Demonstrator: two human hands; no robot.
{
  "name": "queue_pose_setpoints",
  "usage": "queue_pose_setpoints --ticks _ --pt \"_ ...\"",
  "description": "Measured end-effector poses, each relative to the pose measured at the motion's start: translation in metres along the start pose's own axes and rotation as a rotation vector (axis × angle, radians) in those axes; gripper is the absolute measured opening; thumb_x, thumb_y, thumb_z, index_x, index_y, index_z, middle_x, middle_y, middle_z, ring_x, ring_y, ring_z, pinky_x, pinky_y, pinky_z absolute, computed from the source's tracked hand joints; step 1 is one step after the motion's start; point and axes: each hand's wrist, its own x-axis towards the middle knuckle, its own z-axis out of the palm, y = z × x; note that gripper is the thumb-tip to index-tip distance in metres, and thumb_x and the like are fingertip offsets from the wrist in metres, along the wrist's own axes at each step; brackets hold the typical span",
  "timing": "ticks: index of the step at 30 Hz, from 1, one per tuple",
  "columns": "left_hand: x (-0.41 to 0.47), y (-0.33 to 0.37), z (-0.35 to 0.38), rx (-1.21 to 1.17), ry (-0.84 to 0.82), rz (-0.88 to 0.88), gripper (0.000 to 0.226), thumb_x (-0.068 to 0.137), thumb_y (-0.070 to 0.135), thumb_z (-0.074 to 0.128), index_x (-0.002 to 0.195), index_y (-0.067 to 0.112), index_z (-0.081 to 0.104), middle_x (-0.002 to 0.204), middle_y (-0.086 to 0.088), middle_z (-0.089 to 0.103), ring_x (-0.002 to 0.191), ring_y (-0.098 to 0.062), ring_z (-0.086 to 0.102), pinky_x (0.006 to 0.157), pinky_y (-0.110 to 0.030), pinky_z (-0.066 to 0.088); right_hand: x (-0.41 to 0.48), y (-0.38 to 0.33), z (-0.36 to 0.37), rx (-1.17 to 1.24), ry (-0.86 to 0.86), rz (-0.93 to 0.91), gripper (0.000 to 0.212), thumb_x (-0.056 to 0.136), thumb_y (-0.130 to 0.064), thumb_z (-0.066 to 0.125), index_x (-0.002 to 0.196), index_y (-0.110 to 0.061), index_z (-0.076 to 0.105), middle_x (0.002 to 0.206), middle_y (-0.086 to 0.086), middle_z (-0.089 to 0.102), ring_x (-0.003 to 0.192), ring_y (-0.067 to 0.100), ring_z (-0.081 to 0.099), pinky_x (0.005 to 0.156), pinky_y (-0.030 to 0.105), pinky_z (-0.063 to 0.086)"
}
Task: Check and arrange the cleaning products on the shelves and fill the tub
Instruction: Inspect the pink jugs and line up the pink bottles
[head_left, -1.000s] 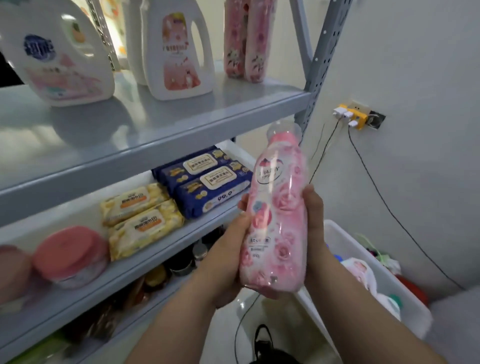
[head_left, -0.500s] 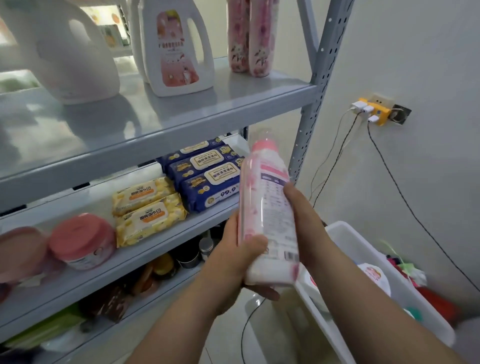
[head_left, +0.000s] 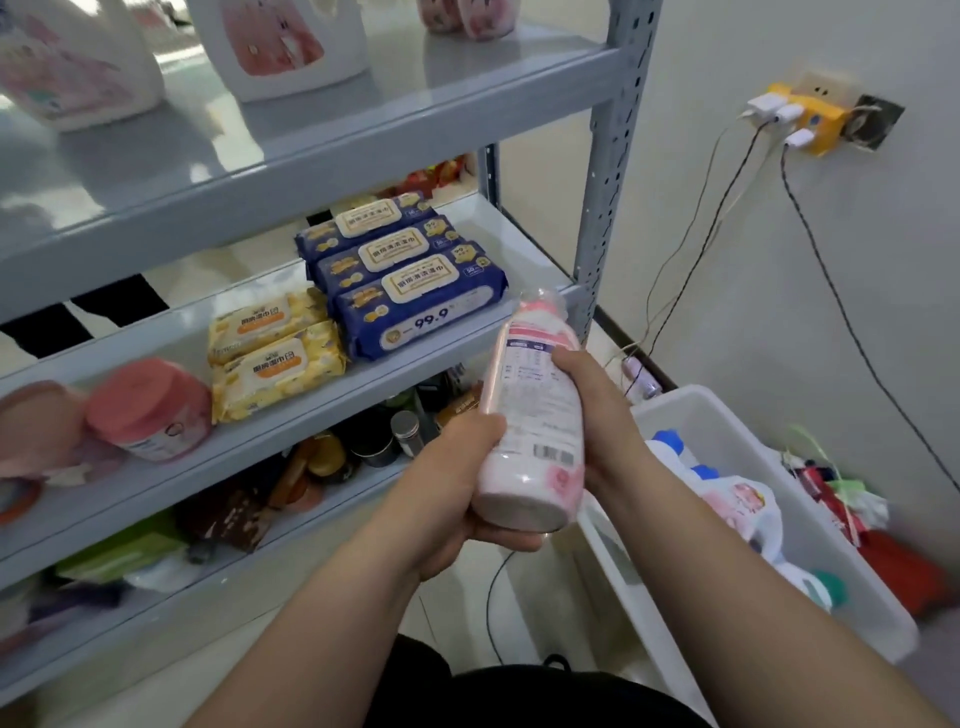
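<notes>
Pink bottle (head_left: 530, 431) held tilted between left hand (head_left: 457, 499) and right hand (head_left: 597, 415).

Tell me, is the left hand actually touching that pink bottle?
Touching. The head view shows the left hand wrapped round the base of the pink bottle, with the thumb on its side and the fingers curled underneath.

Middle shelf (head_left: 524, 244): bare strip right of the blue wipe packs (head_left: 415, 306), bounded by the upright post (head_left: 605, 171) at the front corner. Top shelf (head_left: 363, 104): front edge free ahead of the white jugs (head_left: 280, 41). Tub (head_left: 623, 587): open-topped, bottles (head_left: 737, 499) lying inside. Cables (head_left: 696, 249) hang down the wall between post and tub.
</notes>
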Motion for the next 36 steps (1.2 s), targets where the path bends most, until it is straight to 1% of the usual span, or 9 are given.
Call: queue_pose_setpoints --ticks 5,7,10,15,22,26,30,33,36 --pt "0.026 -0.006 0.013 0.171 0.061 0.042 0.034 0.108 0.036 0.042 0.132 0.06 0.045 0.118 0.007 0.073 0.093 -0.025 0.076 0.076 -0.058 0.061 0.007 -0.007 -0.021 -0.172 0.125 -0.157 0.041 0.097 -0.026 0.06 0.137 -0.028 0.05 0.124 0.016 0.069 0.101 0.031 0.075 0.081 0.05 0.063" --pt "0.031 -0.01 0.017 0.016 -0.004 0.045 0.032 0.106 0.039 0.047 0.136 0.049 0.051 0.119 0.004 0.074 0.093 -0.025 0.075 0.07 -0.051 0.063 0.008 -0.012 -0.028 -0.167 0.119 -0.193 0.037 0.1 -0.036 0.054 0.137 -0.031 0.053 0.128 0.013 0.068 0.107 0.028 0.073 0.086 0.05 0.062" --pt "0.04 -0.021 0.013 -0.404 -0.171 -0.19 0.053 0.089 0.044 0.059 0.13 0.011 0.061 0.105 -0.013 0.07 0.066 -0.028 0.069 0.046 -0.032 0.057 0.0 -0.027 -0.031 -0.196 0.149 -0.25 0.039 0.103 -0.043 0.049 0.142 -0.045 0.054 0.126 0.004 0.063 0.102 0.019 0.064 0.067 0.032 0.059" --pt "0.054 -0.035 0.007 -0.803 -0.644 -0.333 0.071 0.088 0.036 0.076 0.143 0.002 0.047 0.125 -0.021 0.057 0.085 -0.035 0.068 0.068 -0.04 0.063 -0.002 -0.034 -0.046 -0.361 0.152 -0.338 0.041 0.105 -0.041 0.045 0.144 -0.055 0.049 0.143 0.004 0.055 0.122 0.021 0.059 0.088 0.041 0.062" --pt "0.069 -0.04 0.008 -0.79 -0.606 -0.34 0.066 0.085 0.03 0.079 0.136 -0.005 0.057 0.121 -0.021 0.06 0.08 -0.033 0.067 0.064 -0.037 0.062 0.0 -0.035 -0.05 -0.434 0.223 -0.339 0.056 0.084 -0.074 0.046 0.139 -0.064 0.046 0.148 0.006 0.047 0.127 0.027 0.057 0.102 0.055 0.054" --pt "0.069 -0.025 0.026 -0.588 -0.281 -0.26 0.059 0.09 0.043 0.06 0.129 -0.001 0.06 0.106 -0.021 0.069 0.068 -0.03 0.069 0.057 -0.036 0.062 0.007 -0.039 -0.056 -0.385 0.183 -0.313 0.04 0.096 -0.057 0.048 0.136 -0.055 0.053 0.142 -0.005 0.058 0.122 0.019 0.063 0.091 0.042 0.059" --pt "0.068 -0.014 0.035 -0.022 -0.13 0.137 0.047 0.106 0.022 0.049 0.149 0.039 0.044 0.131 -0.002 0.069 0.112 -0.027 0.07 0.093 -0.053 0.057 0.016 -0.035 -0.056 -0.409 0.229 -0.187 0.03 0.098 -0.039 0.053 0.126 -0.032 0.061 0.117 0.0 0.074 0.105 0.022 0.074 0.09 0.047 0.061" --pt "0.06 -0.006 0.033 0.445 -0.103 0.265 0.07 0.098 0.026 0.062 0.153 0.054 0.027 0.135 0.022 0.056 0.111 -0.001 0.065 0.089 -0.022 0.057 0.017 -0.033 -0.058 -0.249 0.277 0.024 0.024 0.099 -0.027 0.052 0.109 -0.011 0.066 0.094 0.012 0.076 0.082 0.027 0.076 0.075 0.04 0.063" --pt "0.047 -0.002 0.039 0.651 -0.1 0.375 0.075 0.093 0.034 0.068 0.152 0.054 0.027 0.136 0.021 0.037 0.112 0.013 0.049 0.075 0.001 0.044 0.017 -0.029 -0.069 -0.225 0.271 0.068 0.026 0.098 -0.022 0.047 0.088 -0.006 0.066 0.064 0.008 0.068 0.051 0.018 0.067 0.048 0.022 0.053"
